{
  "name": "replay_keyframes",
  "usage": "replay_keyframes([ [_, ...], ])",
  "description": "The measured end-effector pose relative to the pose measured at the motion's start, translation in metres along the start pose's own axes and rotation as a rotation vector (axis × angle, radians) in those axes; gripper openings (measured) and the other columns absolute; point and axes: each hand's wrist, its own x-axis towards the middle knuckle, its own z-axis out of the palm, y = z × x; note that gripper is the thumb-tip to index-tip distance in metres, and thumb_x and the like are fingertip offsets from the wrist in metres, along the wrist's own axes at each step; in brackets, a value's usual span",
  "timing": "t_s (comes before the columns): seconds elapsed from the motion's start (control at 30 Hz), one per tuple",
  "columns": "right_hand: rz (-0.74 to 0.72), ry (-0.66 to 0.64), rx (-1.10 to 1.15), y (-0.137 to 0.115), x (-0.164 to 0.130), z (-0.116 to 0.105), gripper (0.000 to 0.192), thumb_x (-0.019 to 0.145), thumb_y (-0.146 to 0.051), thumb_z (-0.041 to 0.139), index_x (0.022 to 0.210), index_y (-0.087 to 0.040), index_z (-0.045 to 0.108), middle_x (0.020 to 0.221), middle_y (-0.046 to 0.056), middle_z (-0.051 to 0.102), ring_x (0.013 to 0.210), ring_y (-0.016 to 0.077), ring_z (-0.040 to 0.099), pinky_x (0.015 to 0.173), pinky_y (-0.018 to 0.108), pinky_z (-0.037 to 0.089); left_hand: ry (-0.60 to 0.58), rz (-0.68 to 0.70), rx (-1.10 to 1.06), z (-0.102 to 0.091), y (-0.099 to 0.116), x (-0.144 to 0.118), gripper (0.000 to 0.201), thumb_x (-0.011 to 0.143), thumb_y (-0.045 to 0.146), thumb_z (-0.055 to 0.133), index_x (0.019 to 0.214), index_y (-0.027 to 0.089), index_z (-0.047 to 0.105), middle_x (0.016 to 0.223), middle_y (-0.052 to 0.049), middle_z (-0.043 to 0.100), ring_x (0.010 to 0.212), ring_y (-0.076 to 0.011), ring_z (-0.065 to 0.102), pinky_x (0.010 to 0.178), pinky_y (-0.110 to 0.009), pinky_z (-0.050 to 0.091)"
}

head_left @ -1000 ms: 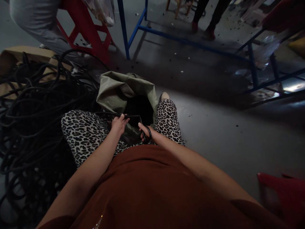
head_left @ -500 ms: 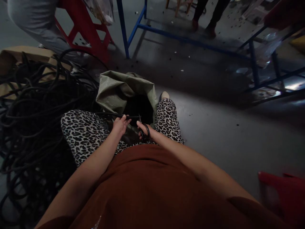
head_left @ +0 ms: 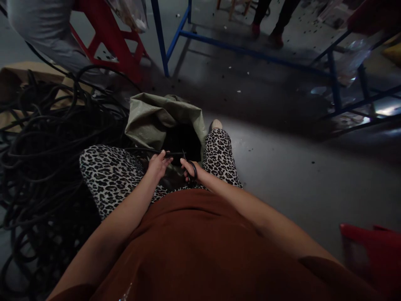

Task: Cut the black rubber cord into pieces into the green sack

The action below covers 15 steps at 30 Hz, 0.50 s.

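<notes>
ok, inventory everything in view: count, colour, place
scissors: 1, dark, centre
held cord: 1, black, centre
cord pile: 1, black, left
sack: 1, olive, centre
cardboard: 1+, brown, left
stool: 1, red, upper left
unclear item: 1, red, lower right
framework: 1+, blue, top
plastic bags: 2+, clear, top
other people: 2, grey, dark trousers, top
shirt: 1, brown, bottom
trousers: 1, leopard-print, centre
left grip: 1, on held cord
right grip: 1, on scissors

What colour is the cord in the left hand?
The cord is black, as the head view shows.
</notes>
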Motion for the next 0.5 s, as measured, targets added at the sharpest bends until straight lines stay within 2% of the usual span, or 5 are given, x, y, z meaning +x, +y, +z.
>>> replay_keyframes([
  [0.23,-0.034,0.056,-0.072,0.001,0.002,-0.002,0.036,0.093,-0.043,0.049,0.073,-0.013,0.053,0.041,-0.006,0.043,0.027,0.007,0.043,0.028,0.015,0.034,0.016,0.004,0.0,-0.001,0.004,0.001,0.02,0.078,0.017,0.062,0.069,0.015,0.044,0.073,-0.003,0.063,0.068,-0.0135,0.063,0.068,-0.031,0.055],
  [0.5,-0.002,0.097,-0.175,0.005,0.008,-0.002,0.036,0.09,-0.043,0.054,0.069,-0.014,0.054,0.041,-0.005,0.044,0.026,0.0089,0.043,0.028,0.017,0.03,0.0,0.057,0.047,-0.002,-0.002,0.004,0.013,0.077,0.015,0.063,0.075,0.014,0.05,0.074,-0.003,0.062,0.068,-0.0113,0.062,0.068,-0.029,0.055],
])
